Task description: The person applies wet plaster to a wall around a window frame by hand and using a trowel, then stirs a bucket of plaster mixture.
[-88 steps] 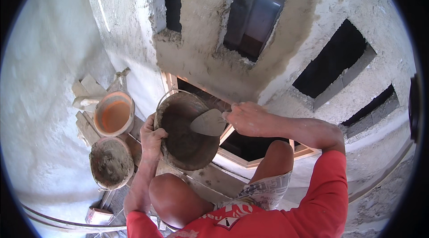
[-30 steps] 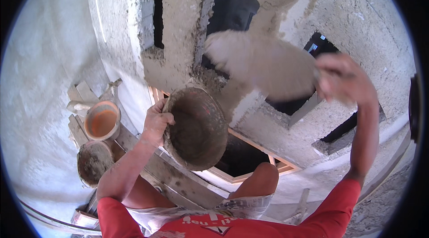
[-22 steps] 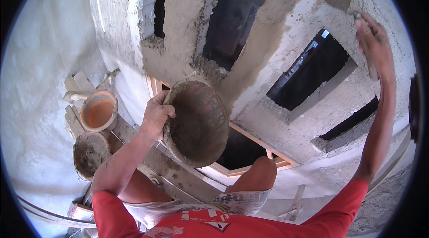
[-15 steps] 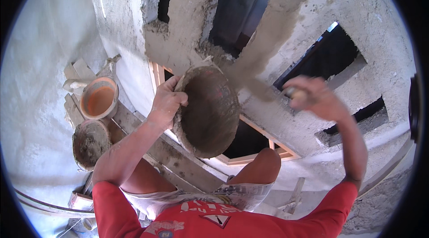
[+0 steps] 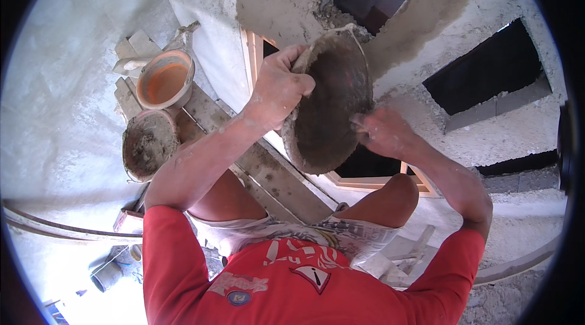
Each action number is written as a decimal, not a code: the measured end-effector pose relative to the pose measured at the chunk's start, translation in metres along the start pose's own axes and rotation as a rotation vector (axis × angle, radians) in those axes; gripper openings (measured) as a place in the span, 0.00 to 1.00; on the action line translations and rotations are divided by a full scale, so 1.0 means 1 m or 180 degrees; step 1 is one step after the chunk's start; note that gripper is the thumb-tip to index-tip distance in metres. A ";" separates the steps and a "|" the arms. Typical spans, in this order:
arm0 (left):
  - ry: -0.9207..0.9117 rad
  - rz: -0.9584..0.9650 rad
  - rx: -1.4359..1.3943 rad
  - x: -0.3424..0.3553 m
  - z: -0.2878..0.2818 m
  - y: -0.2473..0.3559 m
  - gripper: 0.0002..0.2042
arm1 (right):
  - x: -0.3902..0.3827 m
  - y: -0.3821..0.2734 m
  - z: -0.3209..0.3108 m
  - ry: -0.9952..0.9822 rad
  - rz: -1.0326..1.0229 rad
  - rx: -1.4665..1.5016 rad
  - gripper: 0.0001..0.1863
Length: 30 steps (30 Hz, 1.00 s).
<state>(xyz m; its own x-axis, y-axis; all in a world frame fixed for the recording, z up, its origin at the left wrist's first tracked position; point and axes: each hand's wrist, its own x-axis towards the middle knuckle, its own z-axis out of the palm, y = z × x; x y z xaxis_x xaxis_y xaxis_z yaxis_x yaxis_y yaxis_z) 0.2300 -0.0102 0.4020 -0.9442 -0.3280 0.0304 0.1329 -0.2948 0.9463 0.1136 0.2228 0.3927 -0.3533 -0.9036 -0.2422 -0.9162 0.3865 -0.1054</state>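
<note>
My left hand point(image 5: 281, 87) grips the near-left rim of a mortar-crusted bucket point(image 5: 332, 102), thumb over its edge. The bucket is tilted, its mouth facing me, and grey mortar coats the inside. My right hand point(image 5: 387, 133) is closed at the bucket's right rim, around what looks like a short-handled tool; its working end is hidden. Beyond the bucket stands a rough wall point(image 5: 396, 96) with a damp, darker band of mortar point(image 5: 426, 17) running between its openings.
On wooden planks point(image 5: 268, 160) at left stand an orange-lined bucket point(image 5: 164, 81) and a bucket with grey mortar point(image 5: 149, 145). A wooden frame point(image 5: 378, 183) edges a dark opening below the held bucket. A large dark wall opening point(image 5: 487, 72) lies at right. A small pail point(image 5: 106, 276) is far below left.
My right hand has come from the wall at right back to the bucket's right rim. The bucket is tipped more on edge. The view has shifted, so the surroundings sit differently.
</note>
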 end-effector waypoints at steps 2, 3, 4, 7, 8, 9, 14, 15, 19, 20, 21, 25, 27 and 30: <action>0.0070 -0.0023 -0.0064 -0.001 -0.002 0.005 0.27 | 0.005 -0.005 0.017 0.0125 -0.0005 0.0553 0.17; 0.0129 0.0001 -0.0021 -0.002 -0.003 0.007 0.27 | 0.005 -0.008 0.020 0.0189 -0.0011 0.0824 0.19; 0.0186 0.0022 0.0025 -0.003 -0.005 0.008 0.27 | 0.004 -0.009 0.020 0.0349 -0.0039 0.0967 0.19; 0.0343 0.0072 -0.0120 0.001 -0.010 0.010 0.27 | -0.006 0.000 0.015 0.0838 -0.0032 0.1180 0.19; 0.0383 0.0087 -0.0229 0.003 -0.011 0.011 0.27 | -0.012 0.006 0.015 0.0987 0.0033 0.1111 0.18; 0.0401 0.0107 -0.0142 0.006 -0.013 0.011 0.27 | -0.016 0.010 0.016 0.1140 0.0106 0.1044 0.18; 0.0337 0.0105 -0.0308 0.012 -0.018 0.017 0.28 | -0.022 0.017 0.006 0.1350 0.0228 0.0635 0.21; 0.0277 0.0067 -0.0557 0.013 -0.019 0.015 0.28 | -0.023 0.016 0.003 0.1410 0.0260 0.0638 0.21; 0.0219 -0.0045 -0.0884 0.019 -0.026 0.013 0.26 | -0.035 0.002 -0.030 0.1077 0.0708 0.0636 0.21; 0.0233 -0.0014 -0.0904 0.021 -0.028 0.009 0.25 | -0.038 -0.004 -0.042 0.1037 0.0872 0.0647 0.21; 0.0209 -0.0006 -0.0938 0.024 -0.029 0.005 0.24 | -0.043 -0.013 -0.056 0.0986 0.1053 0.0667 0.22; 0.0242 0.0028 -0.0962 0.032 -0.039 -0.004 0.24 | -0.053 -0.033 -0.093 0.1080 0.1204 0.0742 0.21; 0.0335 0.0031 -0.0925 0.034 -0.040 -0.006 0.24 | -0.052 -0.050 -0.119 0.0995 0.1316 0.0668 0.20; 0.0412 0.0015 -0.0858 0.031 -0.044 0.001 0.24 | -0.059 -0.067 -0.155 0.0924 0.0888 0.0574 0.19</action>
<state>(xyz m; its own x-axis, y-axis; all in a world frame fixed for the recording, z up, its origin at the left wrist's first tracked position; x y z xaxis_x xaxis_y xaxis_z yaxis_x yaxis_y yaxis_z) 0.2143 -0.0598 0.3904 -0.8994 -0.4366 -0.0232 0.2288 -0.5151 0.8261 0.1666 0.2215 0.5636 -0.6444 -0.7646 -0.0069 -0.7398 0.6257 -0.2473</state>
